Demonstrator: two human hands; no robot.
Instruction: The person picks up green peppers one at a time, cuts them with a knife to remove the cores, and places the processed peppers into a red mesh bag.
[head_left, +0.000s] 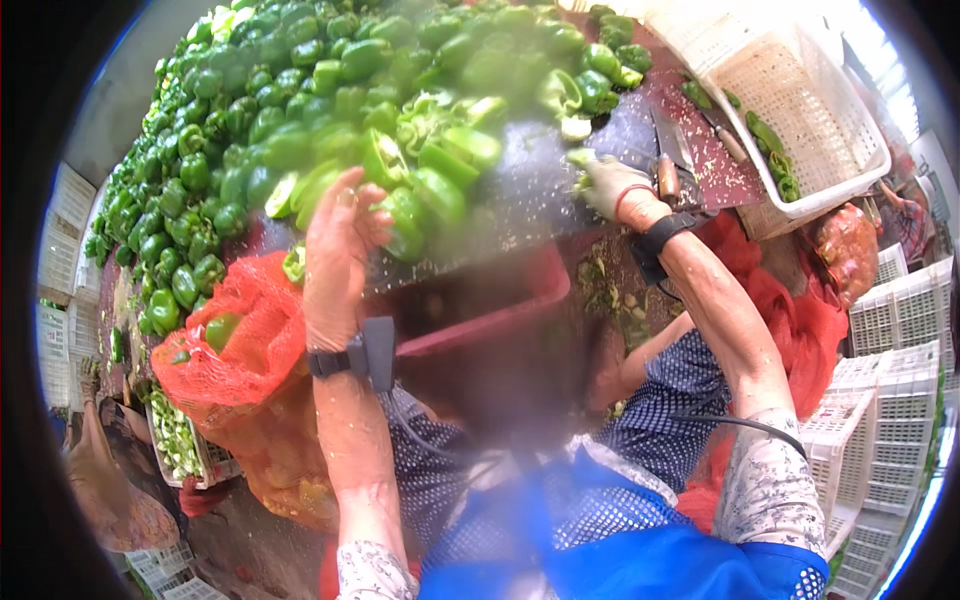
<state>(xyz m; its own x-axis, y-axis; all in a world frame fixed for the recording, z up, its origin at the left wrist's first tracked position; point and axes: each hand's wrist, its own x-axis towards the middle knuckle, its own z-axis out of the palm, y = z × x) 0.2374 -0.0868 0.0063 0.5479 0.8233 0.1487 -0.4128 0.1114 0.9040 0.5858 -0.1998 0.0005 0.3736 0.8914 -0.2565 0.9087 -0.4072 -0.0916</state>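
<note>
My bare left hand (346, 225) is raised beside cut green bell pepper halves (435, 195) at the near side of the pile, its fingers apart. Whether its fingertips touch a pepper is unclear. My right hand (611, 187), in a pale glove, is over the dark board (525, 187), strewn with seeds. At its fingertips is a small pale green piece of pepper (581, 159), blurred. A knife with a wooden handle (667, 178) lies just right of that hand. Whole green bell peppers (255, 97) are heaped across the back and left of the table.
A white plastic crate (806, 112) with some green pieces stands right, near a second knife (729, 144). Red mesh sacks stand left (240, 337) and right (795, 322). A pink-rimmed container (487, 319) is below the table edge. Another person (911, 214) is at far right.
</note>
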